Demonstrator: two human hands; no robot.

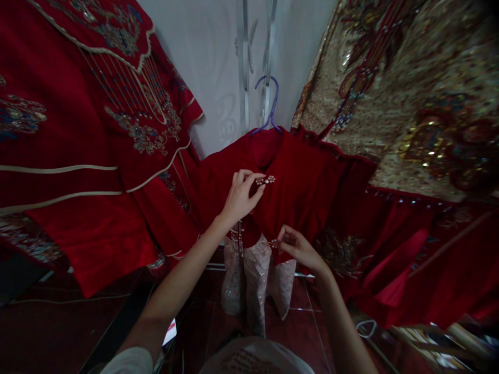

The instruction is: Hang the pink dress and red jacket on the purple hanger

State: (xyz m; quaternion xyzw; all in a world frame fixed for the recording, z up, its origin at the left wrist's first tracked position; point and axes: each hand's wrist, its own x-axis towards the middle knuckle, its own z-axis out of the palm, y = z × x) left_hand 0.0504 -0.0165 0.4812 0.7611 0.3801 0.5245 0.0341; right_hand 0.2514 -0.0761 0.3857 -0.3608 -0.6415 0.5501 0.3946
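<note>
A plain red jacket (304, 171) hangs in front of me on a purple hanger (273, 106). My left hand (242, 195) lies over its upper front, thumb and forefinger pinching a beaded ornament (266, 180) near the neckline. Lower down, at the front hem, my right hand (297, 246) is closed with its fingers curled together. A small beaded piece (274, 243) shows beside those fingertips; whether they grip it or the cloth is unclear. Beaded tassels (237, 236) dangle below my left wrist.
Embroidered red garments (113, 130) hang close on the left. A gold sequinned garment (390, 104) hangs at the right. Behind the hanger stands a metal rail (245, 62). Below the jacket hangs pale shiny fabric (256, 280), above dark red floor tiles (300, 332).
</note>
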